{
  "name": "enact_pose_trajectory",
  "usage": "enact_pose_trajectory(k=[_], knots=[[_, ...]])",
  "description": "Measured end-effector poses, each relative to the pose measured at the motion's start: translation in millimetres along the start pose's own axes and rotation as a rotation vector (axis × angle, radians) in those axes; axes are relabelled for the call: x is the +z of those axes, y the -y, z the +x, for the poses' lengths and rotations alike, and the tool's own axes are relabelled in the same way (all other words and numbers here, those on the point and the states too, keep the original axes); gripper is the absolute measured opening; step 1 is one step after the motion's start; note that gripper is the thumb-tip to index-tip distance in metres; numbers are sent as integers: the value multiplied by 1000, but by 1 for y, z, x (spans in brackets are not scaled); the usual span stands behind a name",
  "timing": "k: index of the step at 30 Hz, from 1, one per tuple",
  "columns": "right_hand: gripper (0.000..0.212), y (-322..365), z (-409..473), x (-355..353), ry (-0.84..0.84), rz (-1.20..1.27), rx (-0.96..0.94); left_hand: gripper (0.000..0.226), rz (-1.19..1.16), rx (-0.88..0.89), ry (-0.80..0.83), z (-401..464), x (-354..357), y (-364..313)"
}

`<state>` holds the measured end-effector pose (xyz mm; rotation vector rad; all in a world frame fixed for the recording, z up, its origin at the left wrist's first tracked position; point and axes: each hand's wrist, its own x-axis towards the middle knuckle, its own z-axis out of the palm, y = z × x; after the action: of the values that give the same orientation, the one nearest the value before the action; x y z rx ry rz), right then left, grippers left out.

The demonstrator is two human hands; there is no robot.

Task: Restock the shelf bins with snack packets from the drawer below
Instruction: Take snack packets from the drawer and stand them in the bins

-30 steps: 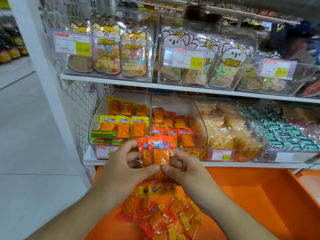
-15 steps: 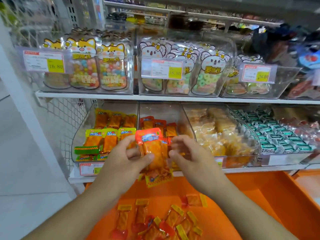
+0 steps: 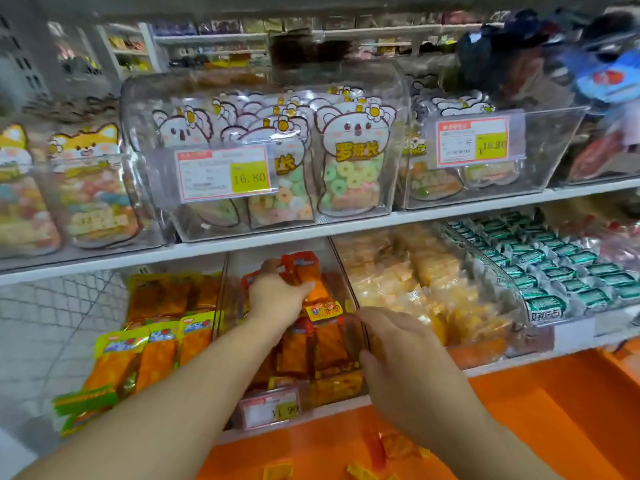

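Observation:
My left hand (image 3: pixel 277 296) reaches deep into the middle clear bin (image 3: pixel 360 327) on the lower shelf and grips a bunch of red-topped orange snack packets (image 3: pixel 304 271). Rows of the same packets (image 3: pixel 325 344) fill the bin's front. My right hand (image 3: pixel 408 355) hovers at the bin's right wall with loose fingers and holds nothing. Below, the orange drawer (image 3: pixel 540 417) shows a few loose packets (image 3: pixel 384 452) at the bottom edge.
Left of it is a bin of yellow-topped orange packets (image 3: pixel 152 344). To the right are bins of pale yellow snacks (image 3: pixel 408 282) and green-wrapped sweets (image 3: pixel 554 271). The upper shelf holds clear bins of animal-shaped candy bags (image 3: pixel 353 168). A price tag (image 3: pixel 270 407) fronts the middle bin.
My left hand has carried the bunch of packets up from above the drawer into the middle bin. My right hand let go of the bunch and moved right. The view has shifted closer.

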<state>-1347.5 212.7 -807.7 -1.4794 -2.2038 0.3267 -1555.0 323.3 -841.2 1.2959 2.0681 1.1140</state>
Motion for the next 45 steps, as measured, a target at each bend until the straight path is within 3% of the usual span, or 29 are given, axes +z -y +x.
enact_pose_trajectory(k=[2, 4, 11, 15, 23, 30, 37, 45], knots=[[48, -1, 2, 0, -1, 10, 10, 67, 92, 22, -17, 12, 12, 3], [49, -2, 3, -1, 6, 7, 11, 69, 116, 6, -27, 20, 21, 7], [47, -3, 3, -1, 11, 6, 27, 47, 338, 78, -6, 27, 41, 15], [45, -2, 2, 0, 16, 1, 33, 47, 437, 116, 49, 18, 37, 8], [38, 3, 1, 1, 15, 19, 49, 63, 430, 84, 155, 12, 28, 9], [38, 3, 2, 0, 24, 25, 50, 56, 508, 73, 130, 16, 39, 11], [49, 1, 2, -1, 35, 29, 51, 52, 429, 54, 124, 18, 43, 10], [54, 1, 0, -1, 29, 39, 41, 65, 391, 64, 131, 15, 39, 14]])
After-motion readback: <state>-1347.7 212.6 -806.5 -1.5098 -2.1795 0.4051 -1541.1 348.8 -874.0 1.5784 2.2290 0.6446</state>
